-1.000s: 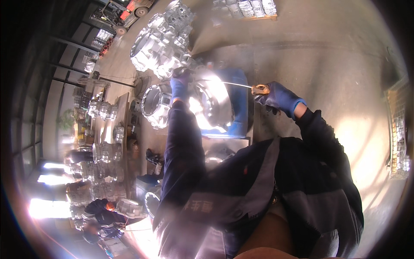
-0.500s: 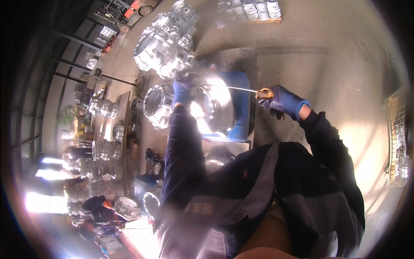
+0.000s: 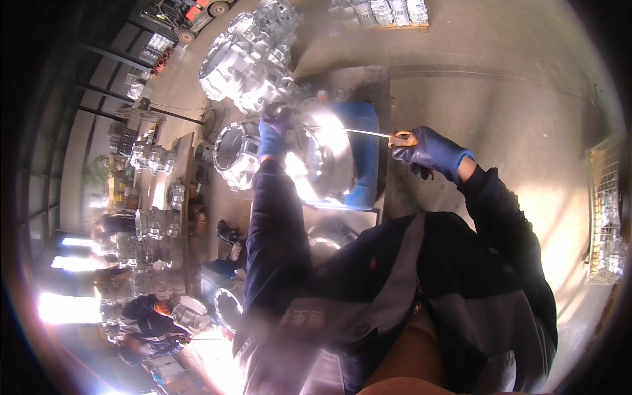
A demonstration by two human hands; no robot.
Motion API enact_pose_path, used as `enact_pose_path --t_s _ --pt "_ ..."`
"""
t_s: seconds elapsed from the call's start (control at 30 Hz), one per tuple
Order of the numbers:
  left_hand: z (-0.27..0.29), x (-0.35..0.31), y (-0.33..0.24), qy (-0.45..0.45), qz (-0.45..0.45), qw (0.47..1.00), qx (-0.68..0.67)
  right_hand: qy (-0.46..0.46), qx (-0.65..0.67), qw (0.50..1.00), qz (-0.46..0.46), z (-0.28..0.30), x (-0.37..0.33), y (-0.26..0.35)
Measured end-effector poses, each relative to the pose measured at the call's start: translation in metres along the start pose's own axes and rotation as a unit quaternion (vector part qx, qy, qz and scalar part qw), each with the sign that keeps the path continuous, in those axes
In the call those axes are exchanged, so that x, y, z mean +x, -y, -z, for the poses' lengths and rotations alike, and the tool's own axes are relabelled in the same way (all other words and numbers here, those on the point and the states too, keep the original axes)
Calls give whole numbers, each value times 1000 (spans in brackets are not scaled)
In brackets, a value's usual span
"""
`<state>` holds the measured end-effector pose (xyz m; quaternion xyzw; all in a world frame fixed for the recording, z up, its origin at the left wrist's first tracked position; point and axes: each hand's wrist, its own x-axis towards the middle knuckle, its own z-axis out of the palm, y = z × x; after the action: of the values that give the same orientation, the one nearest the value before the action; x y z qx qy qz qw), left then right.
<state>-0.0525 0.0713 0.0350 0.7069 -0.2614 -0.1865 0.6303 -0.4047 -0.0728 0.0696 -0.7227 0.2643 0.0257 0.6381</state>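
A thin file [image 3: 367, 133] with a wooden handle is gripped in my gloved right hand [image 3: 421, 149], on the right of the workpiece. Its bright blade runs left across a round, silvery metal housing [image 3: 337, 158], where glare swallows the far end. My left hand [image 3: 275, 125], also in a blue and dark glove, is at the housing's far left edge, close to the line of the blade. Its fingers look curled, but what they hold is hidden by glare. Beneath the housing lies a blue support [image 3: 368, 155].
Beside my left forearm stands another ring-shaped housing [image 3: 237, 155], with more stacked castings [image 3: 247, 62] beyond. A co-worker [image 3: 148, 322] handles a casting at lower left. A forklift [image 3: 191, 16] is far left, a wire cage [image 3: 604, 217] of parts far right.
The view has shifted slightly, so the surroundings appear a little left and up. My left hand appears slightly left; the right hand keeps its grip on the file.
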Motion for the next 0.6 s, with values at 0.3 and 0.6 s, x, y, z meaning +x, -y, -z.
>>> enact_pose_path --t_s 0.3,0.6 --pt "-1 0 0 2 -26 999 28 31 30 998 43 8 7 -7" --pt "-8 -1 -5 6 4 1000 -15 -24 -18 999 31 7 10 -9"
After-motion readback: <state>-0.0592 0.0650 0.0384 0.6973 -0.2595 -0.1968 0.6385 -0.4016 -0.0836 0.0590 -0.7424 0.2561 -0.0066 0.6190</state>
